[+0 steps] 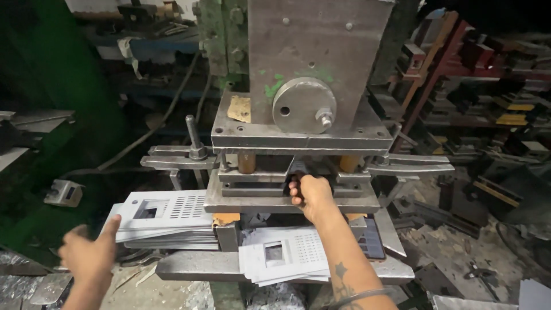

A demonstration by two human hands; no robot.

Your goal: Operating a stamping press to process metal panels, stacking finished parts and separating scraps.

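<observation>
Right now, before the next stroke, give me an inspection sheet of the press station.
Surface: steel press bed, partly bare, scratched.
Job's things: perforated sheets, left stack; second stack in front below the die.
Clutter: metal scrap on the floor at right; offcuts at lower left.
Grips: right hand reaches into the die opening, fingers curled on something dark, hidden from view; left hand open, fingertips at the left stack's edge.
Cables: dark cable hanging behind the press at left.
Surroundings: shelves of metal parts at right; small grey box at left.

narrow die gap (270,167), guide posts (247,162) flanking
</observation>
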